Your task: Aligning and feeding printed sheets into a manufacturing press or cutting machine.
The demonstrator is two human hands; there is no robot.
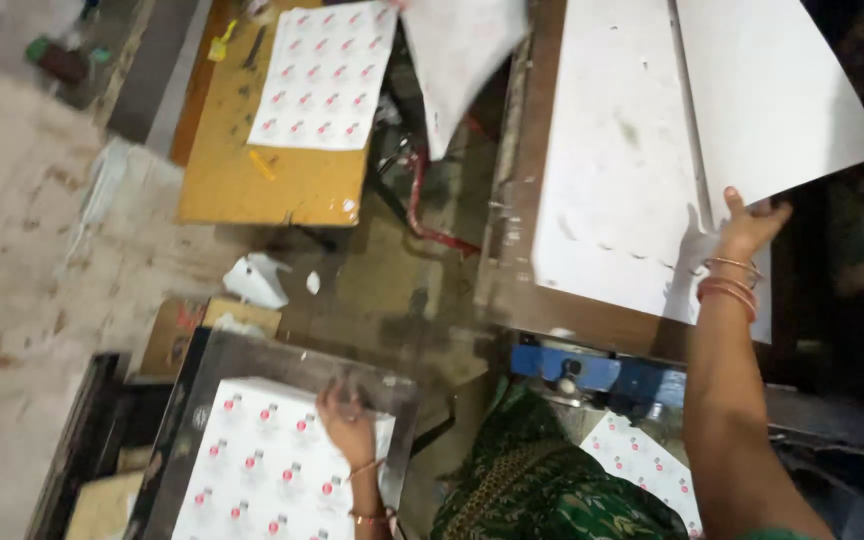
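The right hand (749, 225) pinches the near edge of a blank white sheet (782, 95), lifted above the white stack (612, 200) just left of it; thin and floppy, it looks best held by an edge. The left hand (347, 425) lies spread on the printed sheets (262, 470). Its palm is hidden; the stack's depth is unclear.

Open floor (22, 260) left — machine (592, 372) between
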